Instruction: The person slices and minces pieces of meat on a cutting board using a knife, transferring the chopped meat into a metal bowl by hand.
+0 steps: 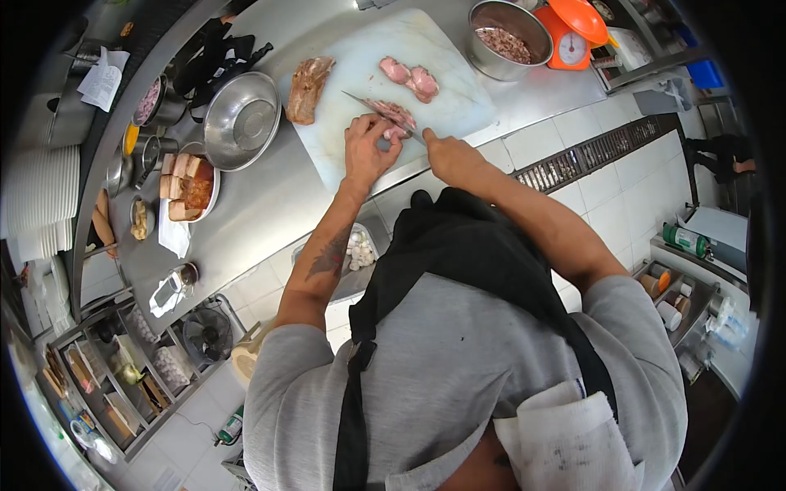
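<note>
My right hand is wrapped around the handle of a knife, whose blade points away to the upper left across a white cutting board. With fingers curled, my left hand presses on a piece of meat beside the blade. Strips of cut meat lie along the far side of the blade. Farther up the board rest two pinkish meat slices, and a larger browned chunk of meat sits at its left edge.
A metal pot of chopped meat stands right of the board, beside an orange scale. To the left are a steel bowl and a white dish holding meat blocks. A white-filled container sits below the counter edge.
</note>
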Motion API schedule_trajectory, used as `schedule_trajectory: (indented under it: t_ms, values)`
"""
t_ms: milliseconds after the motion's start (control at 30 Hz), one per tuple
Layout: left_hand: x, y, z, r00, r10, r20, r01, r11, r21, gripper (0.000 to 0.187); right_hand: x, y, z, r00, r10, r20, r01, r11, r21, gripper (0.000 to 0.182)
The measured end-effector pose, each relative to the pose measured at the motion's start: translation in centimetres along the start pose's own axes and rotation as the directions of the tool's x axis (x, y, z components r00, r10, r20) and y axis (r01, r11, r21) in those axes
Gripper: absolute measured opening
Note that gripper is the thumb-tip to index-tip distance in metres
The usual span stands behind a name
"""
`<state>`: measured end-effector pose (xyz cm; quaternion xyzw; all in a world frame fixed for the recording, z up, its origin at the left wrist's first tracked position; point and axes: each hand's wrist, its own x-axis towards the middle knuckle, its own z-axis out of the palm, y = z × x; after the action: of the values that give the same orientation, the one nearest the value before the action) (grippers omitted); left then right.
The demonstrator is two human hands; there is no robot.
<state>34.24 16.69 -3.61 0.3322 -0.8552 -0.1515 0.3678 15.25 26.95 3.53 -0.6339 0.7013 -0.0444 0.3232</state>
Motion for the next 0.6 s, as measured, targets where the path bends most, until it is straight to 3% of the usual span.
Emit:
schedule_trajectory:
  t_ms: [100,167,267,433,533,600]
  values:
    - [0.0,0.1,0.3,0.999,0.020,-0.031,-0.020,1.000,-0.017,0.023,0.5,-0.3,-0.9,1.000,0.004,0.011,-0.004,1.000,0.007,0.032]
    - [-0.4,-0.3,0.4,0.996,-0.064,-0.056,0.055,0.988,-0.143,0.022,0.2,-0.3,-1.7,1.000,-0.005,0.027,0.005,1.000,0.009,0.031]
    - [-0.6,-0.3,0.6,0.994,-0.075,-0.075,0.065,0.990,-0.125,0.020,-2.7,-1.1,-3.2,0.999,-0.026,-0.025,0.026,0.999,0.018,0.032]
    - [-0.4,-0.2,0.6,0.997,-0.061,-0.055,0.059,0.997,-0.046,0.019,-6.1,-1.0,-5.6,0.996,-0.047,0.070,0.057,0.986,-0.157,0.036]
    - [-0.5,-0.2,0.7,0.997,-0.057,-0.050,0.056,0.998,-0.023,0.020,-7.2,-0.9,-5.8,0.996,-0.032,0.081,0.043,0.989,-0.139,0.040]
    - [-0.4,-0.2,0.8,0.997,-0.050,-0.050,0.049,0.999,-0.018,0.020,-3.6,0.7,-1.6,0.998,-0.034,0.054,0.038,0.996,-0.076,0.040]
